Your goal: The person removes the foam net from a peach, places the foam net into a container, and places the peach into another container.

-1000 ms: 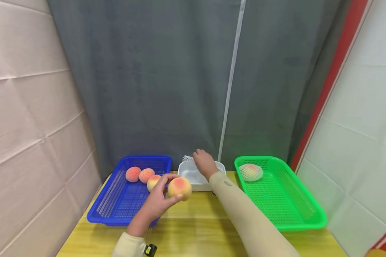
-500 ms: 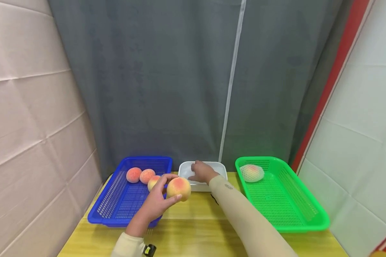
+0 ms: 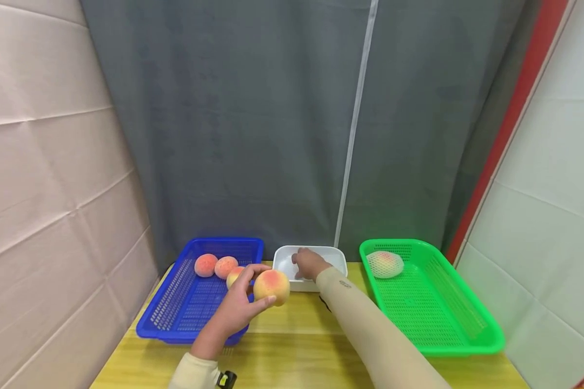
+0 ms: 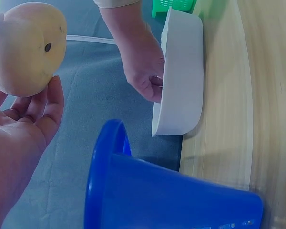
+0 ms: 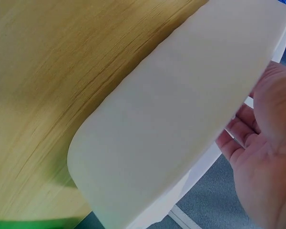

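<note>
My left hand point(image 3: 236, 308) grips a yellow peach with a red blush point(image 3: 271, 287) in the head view, up in front of the blue basket's right side. From the left wrist, the fingers and thumb show round the peach point(image 4: 28, 47), its dark stem pit facing the camera. My right hand point(image 3: 311, 263) reaches over the front of a white box point(image 3: 294, 287), fingers bent down inside it. In the right wrist view the box wall point(image 5: 167, 109) partly hides the fingers of the right hand point(image 5: 271, 152); I cannot tell whether they hold anything.
A blue basket point(image 3: 163, 302) on the left holds three peaches, one point(image 3: 206, 265) at its back. On the right, a green basket point(image 3: 489, 329) contains a peach in a white foam net point(image 3: 385, 265). Behind the wooden table point(image 3: 292, 356) hangs a grey curtain point(image 3: 224, 135).
My right hand has come down from the white box's back edge into the box. The white net seen near its fingers earlier is out of sight. The left hand keeps hold of the peach.
</note>
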The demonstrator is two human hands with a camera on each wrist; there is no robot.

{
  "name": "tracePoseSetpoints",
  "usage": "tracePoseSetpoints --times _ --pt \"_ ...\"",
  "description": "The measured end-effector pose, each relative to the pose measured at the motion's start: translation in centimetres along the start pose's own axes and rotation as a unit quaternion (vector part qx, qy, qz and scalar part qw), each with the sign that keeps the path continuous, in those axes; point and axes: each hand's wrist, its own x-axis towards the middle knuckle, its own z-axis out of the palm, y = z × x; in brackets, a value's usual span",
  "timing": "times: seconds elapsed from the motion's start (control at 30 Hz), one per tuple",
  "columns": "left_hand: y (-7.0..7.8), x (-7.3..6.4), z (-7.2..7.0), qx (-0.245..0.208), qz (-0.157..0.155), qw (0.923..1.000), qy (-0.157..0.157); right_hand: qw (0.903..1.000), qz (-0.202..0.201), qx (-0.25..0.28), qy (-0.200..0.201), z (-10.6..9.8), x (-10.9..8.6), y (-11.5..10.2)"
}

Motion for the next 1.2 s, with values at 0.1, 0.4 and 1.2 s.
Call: tracePoseSetpoints --times 0.1,0.4,1.2 --pt "0.1 0.0 0.1 -0.003 -0.001 1.0 0.0 0.9999 -0.001 -0.011 -0.008 -0.1 -0.5 0.1" --pt "0.3 -0.1 0.3 -0.008 0.009 0.9999 0.003 0.9998 0.013 -0.007 -0.016 0.0 -1.4 0.3" --pt "0.4 -0.3 -0.3 0.0 0.008 1.0 -0.002 0.9872 -0.004 0.126 0.098 -5.3 -7.3 0.1"
